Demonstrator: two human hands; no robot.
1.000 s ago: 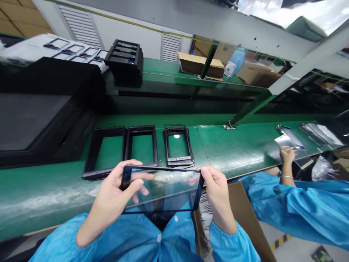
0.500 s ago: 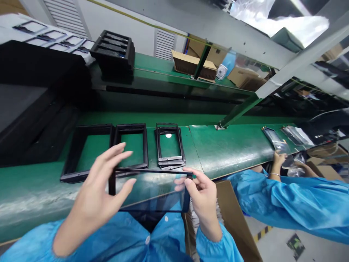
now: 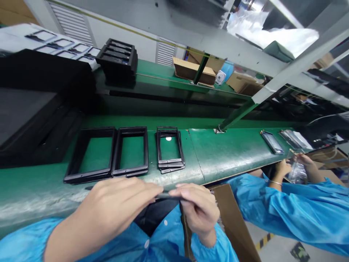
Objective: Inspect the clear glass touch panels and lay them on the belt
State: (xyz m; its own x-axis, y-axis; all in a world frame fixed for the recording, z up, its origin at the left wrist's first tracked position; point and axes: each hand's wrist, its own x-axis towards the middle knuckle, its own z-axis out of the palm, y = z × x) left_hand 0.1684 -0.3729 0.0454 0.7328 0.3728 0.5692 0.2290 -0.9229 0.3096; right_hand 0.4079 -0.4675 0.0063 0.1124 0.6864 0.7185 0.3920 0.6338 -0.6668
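Observation:
My left hand (image 3: 114, 207) and my right hand (image 3: 197, 207) are closed on the two ends of a thin glass panel with a dark border (image 3: 163, 195). The panel is turned flat and edge-on, so only a dark sliver shows between my fingertips, just above the near edge of the green bench (image 3: 231, 153). Beyond my hands lie two black rectangular frames (image 3: 94, 176) (image 3: 132, 171) side by side and a small stack of thinner black frames (image 3: 170, 163).
A cardboard box (image 3: 231, 218) stands below my right hand. A co-worker in a blue gown (image 3: 300, 214) on the right handles a clear bag (image 3: 297, 171). Wrapped panels (image 3: 272, 142) lie on the bench's right. A black tray stack (image 3: 118, 60) sits on the rear shelf; a dark machine (image 3: 32, 109) is left.
The glass panel has tipped from facing me to lying flat and edge-on, lower and closer to my body. My left hand has closed over its end. The co-worker's hands moved right.

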